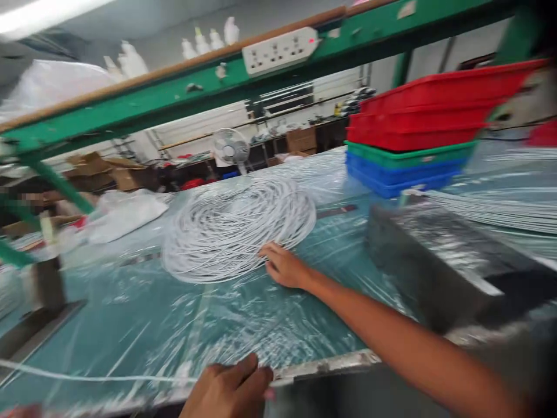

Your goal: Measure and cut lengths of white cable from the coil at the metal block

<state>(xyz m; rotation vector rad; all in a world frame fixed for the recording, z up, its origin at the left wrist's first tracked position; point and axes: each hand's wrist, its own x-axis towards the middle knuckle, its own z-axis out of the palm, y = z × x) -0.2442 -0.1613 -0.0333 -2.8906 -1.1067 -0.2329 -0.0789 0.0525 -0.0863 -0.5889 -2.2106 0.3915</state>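
A large loose coil of thin white cord (235, 232) lies on the plastic-covered table. My right hand (285, 267) reaches to its near right edge, fingertips on the outer strands and a gap between thumb and forefinger. Close to the table's front edge, my left hand (230, 389) is closed, thumb and fingers pressed together. A single white cord (108, 378) runs from the left into this hand; the grip itself is partly hidden by the fingers. Motion blurs the picture.
Stacked red, green and blue trays (413, 145) stand at the back right, behind a dark metal block (435, 255). More white strands (500, 209) lie right. A metal bracket (47, 290) is at left. Overhead runs a green shelf beam with a power strip (281, 52).
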